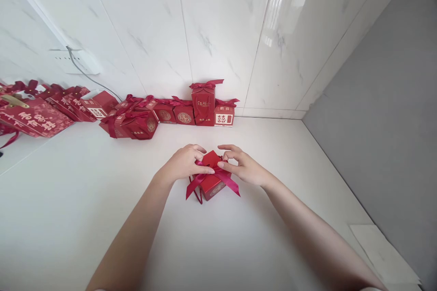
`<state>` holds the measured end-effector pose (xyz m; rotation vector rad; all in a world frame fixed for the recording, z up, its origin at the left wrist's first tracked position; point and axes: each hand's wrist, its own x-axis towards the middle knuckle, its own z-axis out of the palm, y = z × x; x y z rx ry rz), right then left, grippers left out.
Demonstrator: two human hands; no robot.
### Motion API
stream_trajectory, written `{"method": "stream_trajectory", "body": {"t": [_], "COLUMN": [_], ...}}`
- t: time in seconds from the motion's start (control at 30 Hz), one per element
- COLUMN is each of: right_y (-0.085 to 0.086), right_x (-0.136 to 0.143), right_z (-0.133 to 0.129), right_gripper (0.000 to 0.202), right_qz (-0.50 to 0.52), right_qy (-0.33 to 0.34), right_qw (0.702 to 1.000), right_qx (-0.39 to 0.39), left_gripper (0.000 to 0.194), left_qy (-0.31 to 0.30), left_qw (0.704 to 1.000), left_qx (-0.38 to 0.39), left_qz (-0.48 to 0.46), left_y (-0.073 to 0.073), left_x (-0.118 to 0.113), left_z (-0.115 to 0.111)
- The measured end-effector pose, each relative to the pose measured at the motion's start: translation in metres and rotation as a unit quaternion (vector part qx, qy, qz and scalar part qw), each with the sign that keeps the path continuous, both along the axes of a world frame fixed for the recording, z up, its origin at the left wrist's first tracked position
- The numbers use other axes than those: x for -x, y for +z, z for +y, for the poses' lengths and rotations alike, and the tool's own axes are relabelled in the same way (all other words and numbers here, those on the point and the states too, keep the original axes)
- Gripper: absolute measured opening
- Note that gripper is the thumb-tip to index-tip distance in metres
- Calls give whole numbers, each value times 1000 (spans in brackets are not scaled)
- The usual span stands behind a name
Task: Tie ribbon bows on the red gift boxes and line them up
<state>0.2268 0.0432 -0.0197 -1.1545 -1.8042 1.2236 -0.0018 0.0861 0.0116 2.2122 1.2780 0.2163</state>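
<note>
Bare forearms (133, 232) come in from the bottom edge, and both hands are busy with a satin ribbon (223, 176) bow on a small red gift box (214, 187), which sits on the white tabletop (239, 241) right in front of the wearer. Right hand (244, 166) looks to be pinching the ribbon between thumb and curled index finger. Left hand (186, 163) has its thumb laid over the middle of the bow, fingers bent beside a loop, but honestly I can't tell how firmly it's gripping.

Stuff that could go wrong, imo: tug one side harder and the bow ends up lopsided, or the knot slips if that left thumb lifts too soon. Pull too hard and the box could skid or its thin-looking sides buckle. Also watch the red cord (200, 198) hanging off the near left side, a finger could snag it. At least the row of finished-looking boxes (184, 116) by the tiled wall (218, 32) is well apart from the hands, so knocking those seems unlikely
</note>
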Motion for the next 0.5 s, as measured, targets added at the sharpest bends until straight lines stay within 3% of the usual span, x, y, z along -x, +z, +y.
{"method": "stream_trajectory", "body": {"t": [0.23, 0.5], "right_y": [-19, -22], "right_x": [4, 6], "right_z": [10, 10], "right_gripper": [43, 46], "right_qz": [33, 85], "right_qy": [-27, -18], "right_qw": [998, 996], "right_qx": [-47, -18], "left_gripper": [56, 47], "left_qy": [-8, -77], "left_qw": [1000, 990], "left_qx": [-10, 116], "left_qz": [11, -20], "left_y": [2, 14], "left_x": [0, 10], "left_z": [-1, 0]}}
